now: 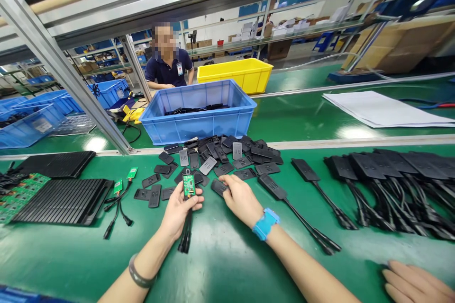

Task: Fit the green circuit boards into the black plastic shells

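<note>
My left hand (181, 208) is closed around a green circuit board (189, 186) that sits in a black plastic case, component side up. Black cables with plugs (184, 241) hang down from it below my fingers. With bent fingers, my right hand (240, 196) grips the edge of a black plastic cover (217, 187) at the front of a heap of loose covers (208, 165). Whether that cover is lifted off the table I cannot tell. Right of this hand lie two closed black cases with cables, the nearer case (272, 186) pointing toward me.
Circuit boards (30, 194) stand in a black slotted rack (67, 201) at left; two loose boards (118, 186) lie beside it. Many cabled cases (387, 168) are piled at right. A blue bin (199, 125) stands behind the heap. Another person's hand (414, 281) rests lower right.
</note>
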A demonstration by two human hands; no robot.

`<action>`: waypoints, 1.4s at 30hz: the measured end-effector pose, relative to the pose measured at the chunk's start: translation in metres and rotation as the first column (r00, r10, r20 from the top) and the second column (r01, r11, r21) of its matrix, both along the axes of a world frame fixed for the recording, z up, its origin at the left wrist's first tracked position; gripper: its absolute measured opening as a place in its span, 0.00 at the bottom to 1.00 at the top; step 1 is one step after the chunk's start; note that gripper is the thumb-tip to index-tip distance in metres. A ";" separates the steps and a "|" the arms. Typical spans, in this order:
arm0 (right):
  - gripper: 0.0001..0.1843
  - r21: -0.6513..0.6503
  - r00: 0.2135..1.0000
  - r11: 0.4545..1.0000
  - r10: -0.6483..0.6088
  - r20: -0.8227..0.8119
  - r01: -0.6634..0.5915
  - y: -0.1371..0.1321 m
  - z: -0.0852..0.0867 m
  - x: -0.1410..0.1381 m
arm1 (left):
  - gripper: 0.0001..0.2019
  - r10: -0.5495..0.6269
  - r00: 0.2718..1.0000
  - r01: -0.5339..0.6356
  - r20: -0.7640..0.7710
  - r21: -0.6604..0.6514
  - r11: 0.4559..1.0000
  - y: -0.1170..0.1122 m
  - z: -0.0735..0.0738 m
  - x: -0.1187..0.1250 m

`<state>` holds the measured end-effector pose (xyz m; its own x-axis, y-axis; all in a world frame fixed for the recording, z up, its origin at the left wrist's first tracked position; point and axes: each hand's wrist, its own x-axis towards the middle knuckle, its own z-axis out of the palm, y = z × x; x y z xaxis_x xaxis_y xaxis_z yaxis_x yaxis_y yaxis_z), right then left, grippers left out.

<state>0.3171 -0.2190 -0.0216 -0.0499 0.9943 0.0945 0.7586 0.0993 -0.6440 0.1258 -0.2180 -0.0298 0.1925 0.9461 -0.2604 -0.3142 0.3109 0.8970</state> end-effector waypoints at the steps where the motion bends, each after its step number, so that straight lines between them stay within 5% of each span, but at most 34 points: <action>1: 0.22 0.025 0.989 1.000 0.005 -0.147 -0.002 0.001 0.000 0.000 | 0.27 -0.022 1.000 0.022 -0.004 -0.006 1.000 0.000 0.000 0.000; 3: 0.24 0.004 0.879 0.999 0.035 -0.476 -0.038 0.000 -0.001 -0.003 | 0.27 -0.066 0.998 0.066 0.001 -0.015 0.998 -0.002 -0.001 0.002; 5: 0.25 -0.067 0.687 0.992 0.027 -0.726 -0.110 -0.002 -0.001 -0.009 | 0.28 -0.109 0.994 0.110 0.020 -0.022 0.994 -0.004 -0.002 0.004; 8: 0.18 -0.099 0.562 0.987 -0.013 -0.827 -0.123 -0.006 -0.001 -0.019 | 0.32 -0.172 0.985 0.173 0.027 -0.025 0.985 -0.007 -0.004 0.008; 12: 0.11 0.001 0.738 0.999 0.041 -0.673 -0.055 -0.009 -0.002 -0.025 | 0.31 -0.246 0.969 0.246 -0.019 0.004 0.969 -0.009 -0.005 0.010; 15: 0.11 0.018 0.795 0.998 0.060 -0.604 -0.062 -0.011 -0.002 -0.025 | 0.30 -0.285 0.957 0.287 -0.046 0.021 0.958 -0.011 -0.003 0.009; 22: 0.16 -0.039 0.786 0.998 0.012 -0.618 -0.046 -0.010 -0.002 -0.024 | 0.25 -0.271 0.954 0.278 -0.127 0.042 0.960 -0.014 -0.004 0.012; 28: 0.22 -0.140 0.673 0.955 0.075 -0.736 -0.260 -0.003 -0.003 -0.020 | 0.29 -0.268 0.934 0.306 -0.239 0.140 0.942 -0.018 -0.003 0.011; 32: 0.23 -0.120 0.739 0.973 0.067 -0.671 -0.196 -0.004 -0.007 -0.021 | 0.28 -0.239 0.930 0.292 -0.280 0.165 0.942 -0.021 -0.002 0.013; 35: 0.18 -0.007 0.888 0.996 0.079 -0.454 -0.092 -0.011 -0.006 -0.029 | 0.30 -0.215 0.956 0.247 -0.201 0.150 0.957 -0.022 -0.006 0.017; 37: 0.23 0.114 0.974 0.993 0.067 -0.218 -0.043 -0.018 -0.002 -0.034 | 0.38 -0.226 0.967 0.240 -0.117 0.128 0.962 -0.023 -0.009 0.018; 40: 0.30 0.108 0.994 0.990 0.076 0.083 -0.085 -0.024 0.005 -0.034 | 0.50 -0.355 0.931 0.363 -0.084 0.108 0.926 -0.024 -0.011 0.017; 42: 0.26 0.008 0.963 0.995 0.093 0.251 -0.098 -0.024 0.010 -0.025 | 0.48 -0.399 0.904 0.419 -0.152 0.131 0.899 -0.021 -0.010 0.013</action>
